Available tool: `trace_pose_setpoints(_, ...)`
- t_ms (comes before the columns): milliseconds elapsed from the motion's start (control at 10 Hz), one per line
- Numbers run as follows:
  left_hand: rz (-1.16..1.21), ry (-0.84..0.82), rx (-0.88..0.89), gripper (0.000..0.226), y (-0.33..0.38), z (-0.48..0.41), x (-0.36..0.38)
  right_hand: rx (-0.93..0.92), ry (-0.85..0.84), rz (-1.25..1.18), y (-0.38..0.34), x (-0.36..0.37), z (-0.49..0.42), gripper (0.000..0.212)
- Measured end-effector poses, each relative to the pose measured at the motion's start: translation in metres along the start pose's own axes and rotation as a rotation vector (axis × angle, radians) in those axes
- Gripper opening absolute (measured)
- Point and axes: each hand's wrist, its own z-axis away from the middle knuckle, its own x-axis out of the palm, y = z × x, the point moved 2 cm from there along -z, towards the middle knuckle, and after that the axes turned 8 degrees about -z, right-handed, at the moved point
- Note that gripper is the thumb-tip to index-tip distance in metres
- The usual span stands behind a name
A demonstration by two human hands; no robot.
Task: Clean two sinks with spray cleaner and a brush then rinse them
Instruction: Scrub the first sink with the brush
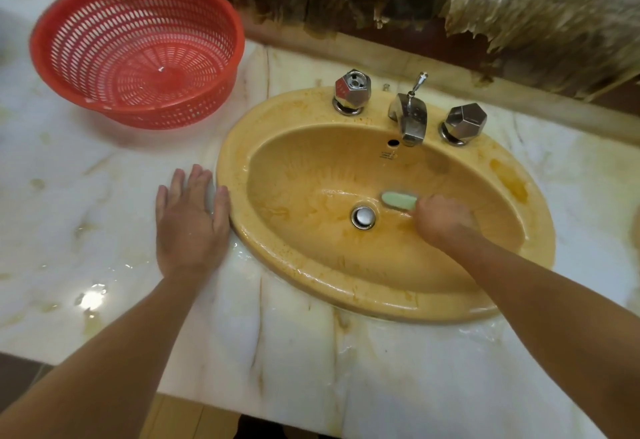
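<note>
Left hand (pixel 190 227): fingers straight, flat on wet counter (pixel 104 196), just beside sink (pixel 381 300) rim.
Right hand (pixel 445 220): curled round green brush (pixel 398 200) inside sink, near drain (pixel 363 217).

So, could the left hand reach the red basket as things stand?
Probably yes. The left hand lies flat on the counter beside the sink, holding nothing, and the basket stands on the same counter beyond it with bare marble between.

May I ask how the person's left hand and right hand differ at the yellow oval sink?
The left hand lies flat on the white marble counter; the right hand grips a pale green brush. The left is beside the yellow oval sink, the right inside it. Both are bare.
</note>
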Motion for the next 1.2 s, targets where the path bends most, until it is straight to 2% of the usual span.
trace_pose_setpoints(200,-0.001,0.008,0.002,0.06,0.001,0.001,0.0,0.023,0.029,-0.03,0.015,-0.005,0.006,0.036)
trace_pose_setpoints(300,-0.004,0.004,0.013,0.061,0.001,0.0,-0.001,0.08,-0.049,-0.046,0.018,-0.006,0.01,0.033)
trace_pose_setpoints(400,-0.006,0.007,0.012,0.061,0.0,0.001,0.0,0.114,-0.011,-0.102,0.02,-0.009,0.011,0.035)
trace_pose_setpoints(500,-0.002,0.003,0.017,0.062,0.0,0.0,0.0,0.159,-0.107,-0.153,0.022,-0.005,0.016,0.033)
trace_pose_setpoints(600,-0.005,0.002,0.014,0.062,0.0,0.001,0.0,0.156,-0.004,-0.14,0.026,-0.007,0.021,0.036)
trace_pose_setpoints(700,-0.006,0.0,0.019,0.062,0.0,0.0,0.0,0.129,-0.055,-0.05,0.027,-0.006,0.025,0.032)
trace_pose_setpoints(800,-0.012,-0.001,0.022,0.063,-0.001,0.0,0.001,0.101,0.071,-0.065,0.037,-0.016,0.024,0.036)
trace_pose_setpoints(900,-0.001,0.004,0.021,0.063,-0.002,0.0,0.001,0.069,-0.028,0.037,0.034,-0.016,0.028,0.032)
trace_pose_setpoints(1000,0.012,0.001,0.018,0.061,-0.001,0.0,0.001,0.097,-0.08,0.007,0.029,-0.017,0.025,0.029)
trace_pose_setpoints(1100,0.012,-0.007,0.017,0.064,-0.001,0.0,0.0,0.122,-0.102,-0.078,0.032,-0.021,0.027,0.03)
trace_pose_setpoints(1200,0.002,-0.039,0.026,0.069,0.0,0.001,-0.001,0.081,-0.267,-0.192,0.029,-0.012,0.033,0.03)
